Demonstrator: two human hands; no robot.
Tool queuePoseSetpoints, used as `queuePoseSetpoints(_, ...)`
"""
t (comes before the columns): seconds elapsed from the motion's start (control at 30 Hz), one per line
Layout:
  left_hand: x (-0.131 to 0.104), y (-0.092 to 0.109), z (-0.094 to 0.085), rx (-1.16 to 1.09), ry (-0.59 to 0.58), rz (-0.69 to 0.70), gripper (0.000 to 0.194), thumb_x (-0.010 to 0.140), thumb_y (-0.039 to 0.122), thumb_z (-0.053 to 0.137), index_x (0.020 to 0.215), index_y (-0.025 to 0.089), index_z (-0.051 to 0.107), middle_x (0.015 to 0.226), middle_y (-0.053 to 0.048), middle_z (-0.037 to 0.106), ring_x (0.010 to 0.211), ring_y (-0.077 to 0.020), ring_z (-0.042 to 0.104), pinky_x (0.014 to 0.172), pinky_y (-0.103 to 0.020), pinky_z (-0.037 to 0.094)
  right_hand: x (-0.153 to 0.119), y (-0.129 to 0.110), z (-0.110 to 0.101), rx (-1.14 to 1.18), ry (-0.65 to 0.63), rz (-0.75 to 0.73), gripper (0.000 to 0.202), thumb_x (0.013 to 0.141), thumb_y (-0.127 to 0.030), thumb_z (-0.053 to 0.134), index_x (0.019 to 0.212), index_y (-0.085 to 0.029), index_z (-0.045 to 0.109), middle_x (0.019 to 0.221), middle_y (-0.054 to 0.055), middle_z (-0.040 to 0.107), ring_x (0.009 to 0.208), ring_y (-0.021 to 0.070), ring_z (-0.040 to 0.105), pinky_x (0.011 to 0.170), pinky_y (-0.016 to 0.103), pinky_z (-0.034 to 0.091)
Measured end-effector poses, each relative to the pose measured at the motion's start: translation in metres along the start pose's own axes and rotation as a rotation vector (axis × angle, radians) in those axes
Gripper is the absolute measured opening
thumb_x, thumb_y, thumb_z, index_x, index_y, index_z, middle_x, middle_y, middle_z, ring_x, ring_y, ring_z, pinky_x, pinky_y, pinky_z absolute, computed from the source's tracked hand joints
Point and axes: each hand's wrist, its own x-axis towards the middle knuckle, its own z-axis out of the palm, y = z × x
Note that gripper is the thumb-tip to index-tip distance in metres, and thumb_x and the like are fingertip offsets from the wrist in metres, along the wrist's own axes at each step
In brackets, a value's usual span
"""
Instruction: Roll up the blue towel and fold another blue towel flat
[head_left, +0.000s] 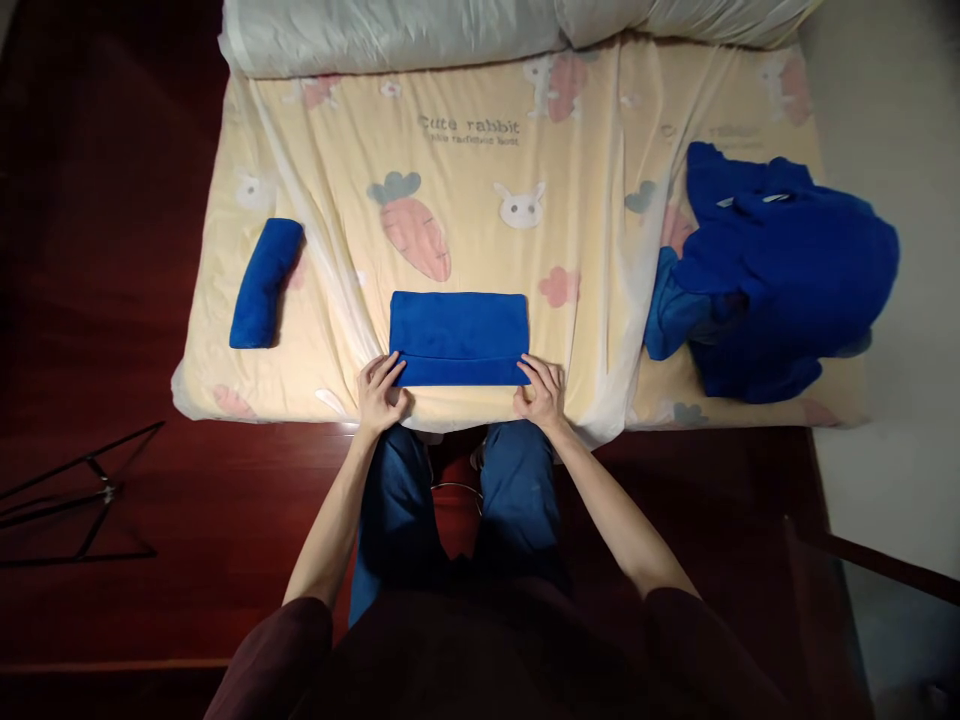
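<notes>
A folded blue cloth (pixel 459 325), which looks like a towel, lies flat near the front edge of the bed, with a narrow strip turned over along its near side. My left hand (pixel 382 392) rests its fingertips on the near left corner, its thumb apart from them below the edge. At the near right corner, my right hand (pixel 541 392) touches the strip with its fingertips, the thumb likewise spread away. Neither hand is closed round the cloth. To the left lies a rolled blue cloth (pixel 266 285). A loose heap of blue cloths (pixel 795 280) sits on the right.
The bed's yellow sheet (pixel 480 250) has rabbit and carrot prints and several wrinkles. A pale rolled quilt (pixel 405 35) runs along the far side. Black stand legs (pixel 94 480) are on the dark red floor (pixel 225 520) at left. A light wall (pixel 900 450) borders the right.
</notes>
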Motion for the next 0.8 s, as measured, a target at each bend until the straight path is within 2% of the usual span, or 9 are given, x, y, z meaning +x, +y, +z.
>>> queuePoseSetpoints(0.2, 0.002, -0.004, 0.004, -0.005, 0.053, -0.037, 0.059, 0.085, 0.026, 0.062, 0.144, 0.026, 0.062, 0.149, -0.005, 0.063, 0.137, -0.0329, 0.052, 0.119, -0.057, 0.039, 0.002, -0.002, 0.001, -0.028, 0.029, -0.006, 0.057, 0.081, -0.017, 0.058, 0.138, -0.018, 0.065, 0.140, 0.013, 0.068, 0.121, 0.0311, 0.063, 0.105, 0.049, 0.048)
queuePoseSetpoints(0.47, 0.001, -0.011, 0.006, -0.092, 0.111, -0.055, 0.036, 0.103, 0.039, 0.053, 0.135, 0.027, 0.067, 0.142, -0.006, 0.067, 0.132, -0.0292, 0.056, 0.116, -0.053, 0.042, 0.005, 0.001, 0.005, 0.027, 0.054, 0.023, 0.055, 0.090, -0.010, 0.050, 0.142, -0.020, 0.064, 0.140, 0.011, 0.069, 0.122, 0.0272, 0.065, 0.105, 0.046, 0.049)
queuePoseSetpoints(0.63, 0.004, -0.008, 0.005, -0.139, 0.151, -0.056, 0.033, 0.104, 0.043, 0.055, 0.129, 0.026, 0.069, 0.136, -0.008, 0.070, 0.130, -0.0286, 0.056, 0.114, -0.051, 0.044, 0.003, 0.005, 0.007, 0.079, 0.085, 0.010, 0.051, 0.093, -0.009, 0.044, 0.137, -0.022, 0.066, 0.139, 0.009, 0.070, 0.123, 0.0257, 0.066, 0.106, 0.046, 0.049)
queuePoseSetpoints(0.8, 0.005, -0.004, 0.005, -0.184, 0.186, -0.103, 0.035, 0.104, 0.049, 0.053, 0.120, 0.023, 0.071, 0.119, -0.012, 0.073, 0.120, -0.0285, 0.060, 0.107, -0.049, 0.049, -0.001, 0.009, 0.010, 0.125, 0.153, 0.019, 0.045, 0.093, -0.010, 0.042, 0.128, -0.021, 0.068, 0.124, 0.011, 0.074, 0.116, 0.0262, 0.067, 0.103, 0.046, 0.052)
